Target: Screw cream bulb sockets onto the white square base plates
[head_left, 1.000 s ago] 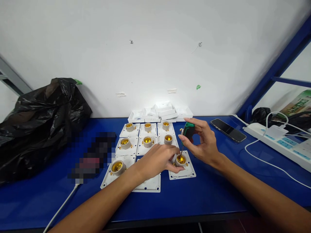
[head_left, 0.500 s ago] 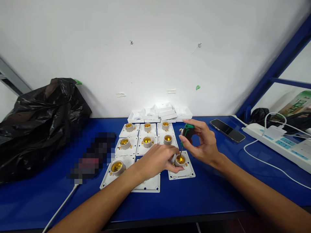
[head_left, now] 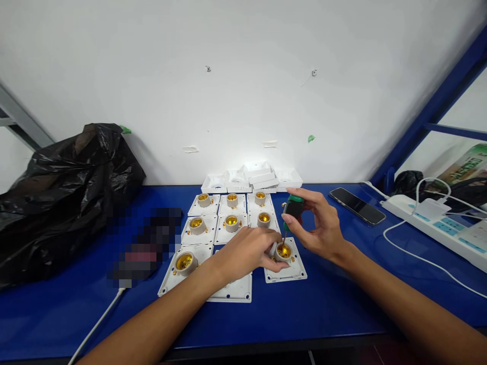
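Evidently, the round pale lamp socket with a gold-coloured threaded lining sits on a square white plastic plate, flat on the glossy blue surface. The left hand is closed around the socket's side; the right hand grips a green-and-black-handled screwdriver, its shaft leaning slightly and reaching inside the lining. Whether the tip is seated in a screw cannot be told. If it is not, or the shaft tilts further, it could slip and scratch the lining or jab the nearby fingers. A loosened left grip might let the plate turn. The left forearm crosses just over the closest plates, so dropping it could nudge them. Beyond, loosely stacked white plastic covers could slide if bumped.
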`<state>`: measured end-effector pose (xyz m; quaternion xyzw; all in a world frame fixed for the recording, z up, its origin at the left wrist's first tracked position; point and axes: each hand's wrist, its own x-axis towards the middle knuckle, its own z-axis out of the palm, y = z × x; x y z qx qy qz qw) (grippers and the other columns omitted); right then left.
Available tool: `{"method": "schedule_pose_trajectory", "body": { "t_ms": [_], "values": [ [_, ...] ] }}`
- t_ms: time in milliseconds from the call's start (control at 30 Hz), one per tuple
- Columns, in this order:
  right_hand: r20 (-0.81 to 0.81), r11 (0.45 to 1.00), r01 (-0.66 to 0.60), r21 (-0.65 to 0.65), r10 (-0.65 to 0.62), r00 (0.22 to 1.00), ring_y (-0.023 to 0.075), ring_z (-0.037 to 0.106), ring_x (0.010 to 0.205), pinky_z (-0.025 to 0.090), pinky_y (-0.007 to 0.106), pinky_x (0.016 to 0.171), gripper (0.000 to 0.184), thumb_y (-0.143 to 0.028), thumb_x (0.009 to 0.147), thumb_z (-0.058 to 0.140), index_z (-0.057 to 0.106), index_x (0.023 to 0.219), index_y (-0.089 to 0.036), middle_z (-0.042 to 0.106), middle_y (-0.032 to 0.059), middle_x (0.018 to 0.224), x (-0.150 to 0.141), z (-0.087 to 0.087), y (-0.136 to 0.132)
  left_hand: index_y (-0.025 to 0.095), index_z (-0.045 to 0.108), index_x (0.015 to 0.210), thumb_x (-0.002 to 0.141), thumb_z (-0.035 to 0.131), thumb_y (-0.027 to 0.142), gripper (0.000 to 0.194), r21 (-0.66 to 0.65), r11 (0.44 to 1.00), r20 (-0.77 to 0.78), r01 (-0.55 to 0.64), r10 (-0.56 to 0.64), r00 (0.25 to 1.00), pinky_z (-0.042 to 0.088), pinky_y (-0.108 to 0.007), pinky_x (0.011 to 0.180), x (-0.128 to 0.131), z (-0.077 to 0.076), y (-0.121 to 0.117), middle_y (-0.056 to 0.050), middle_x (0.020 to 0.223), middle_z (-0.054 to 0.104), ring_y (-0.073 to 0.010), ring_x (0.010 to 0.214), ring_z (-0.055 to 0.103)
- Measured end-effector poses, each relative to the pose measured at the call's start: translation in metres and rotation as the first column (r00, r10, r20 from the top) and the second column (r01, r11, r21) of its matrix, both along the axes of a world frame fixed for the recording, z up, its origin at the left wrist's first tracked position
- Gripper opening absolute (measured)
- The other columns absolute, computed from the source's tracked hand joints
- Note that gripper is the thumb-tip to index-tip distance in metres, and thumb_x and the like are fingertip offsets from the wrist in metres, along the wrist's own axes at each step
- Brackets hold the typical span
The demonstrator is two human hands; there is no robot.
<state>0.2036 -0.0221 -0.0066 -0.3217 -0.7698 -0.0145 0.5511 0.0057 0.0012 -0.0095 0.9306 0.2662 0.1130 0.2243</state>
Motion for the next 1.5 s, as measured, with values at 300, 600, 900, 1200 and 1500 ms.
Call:
{"method": "schedule_pose_trajectory", "body": {
  "t_ms": [300,600,900,1200,1500],
  "values": [
    [0.013,0.999,-0.025,0.04,0.025,1.0,0.0122,0.063,0.069,0.056,0.029,0.054,0.058,-0.014,0.089,0.068,0.052,0.142,-0.032,0.07,0.0027,0.117,-0.001,0.004,0.0,0.017,0.061,0.081,0.084,0.08,0.046,0.034,0.003,1.0,-0.007,0.009,-0.009,1.0,0.029,-0.028,0.055,0.0,0.001,0.0,0.004,0.073,0.063,-0.0105,0.059,0.054],
    [0.021,0.998,-0.009,0.063,0.008,1.0,0.0107,0.052,0.064,0.049,0.027,0.052,0.053,-0.015,0.088,0.07,0.054,0.137,-0.029,0.065,0.0001,0.099,-0.001,0.007,0.0,0.017,0.064,0.087,0.084,0.08,0.044,0.031,0.001,1.0,-0.011,-0.001,0.001,1.0,0.03,-0.027,0.055,0.0,0.001,-0.001,0.004,0.072,0.063,-0.0109,0.059,0.053],
    [-0.019,1.0,-0.019,-0.017,0.018,1.0,0.0117,0.052,0.068,0.049,0.029,0.055,0.052,-0.018,0.092,0.068,0.053,0.14,-0.032,0.064,0.0,0.099,-0.002,0.007,-0.001,0.017,0.064,0.085,0.083,0.081,0.044,0.032,-0.007,1.0,0.0,-0.004,0.004,1.0,0.031,-0.028,0.057,0.0,0.0,0.0,0.004,0.072,0.064,-0.0115,0.059,0.054],
    [-0.057,0.997,0.047,-0.053,-0.05,0.997,0.011,0.056,0.065,0.05,0.028,0.053,0.042,-0.024,0.091,0.071,0.058,0.131,-0.031,0.066,0.0002,0.102,0.0,0.005,0.002,0.018,0.066,0.089,0.085,0.078,0.048,0.033,0.005,1.0,0.001,0.016,-0.016,1.0,0.034,-0.028,0.058,0.0,-0.004,0.002,0.002,0.077,0.068,-0.0125,0.063,0.059],
    [-0.053,0.999,0.033,0.023,-0.032,0.998,0.0118,0.058,0.067,0.053,0.028,0.054,0.05,-0.022,0.087,0.075,0.056,0.132,-0.032,0.066,0.0002,0.104,-0.002,0.005,0.0,0.018,0.064,0.085,0.084,0.079,0.048,0.034,0.01,1.0,0.013,0.021,-0.021,1.0,0.033,-0.028,0.056,0.0,-0.003,0.003,0.004,0.073,0.065,-0.0111,0.061,0.058]
  ]
}}
